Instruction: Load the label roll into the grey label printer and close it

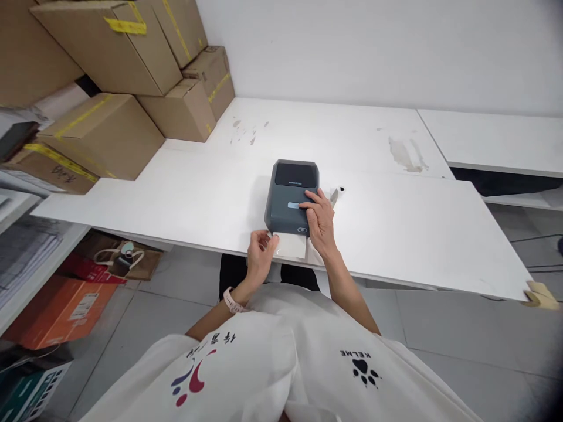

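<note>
A dark grey label printer (288,187) sits near the front edge of the white table (185,199). A white paper label (292,245) sticks out of its front slot. My left hand (260,253) pinches the label's left edge between thumb and fingers. My right hand (320,220) lies flat on the printer's top right, fingers stretched over the lid near a small light button.
Cardboard boxes (132,88) with yellow tape are stacked at the table's back left. A second white table (497,140) stands at the right. An orange box (61,310) and a paper bag (121,261) lie on the floor to the left, under shelving.
</note>
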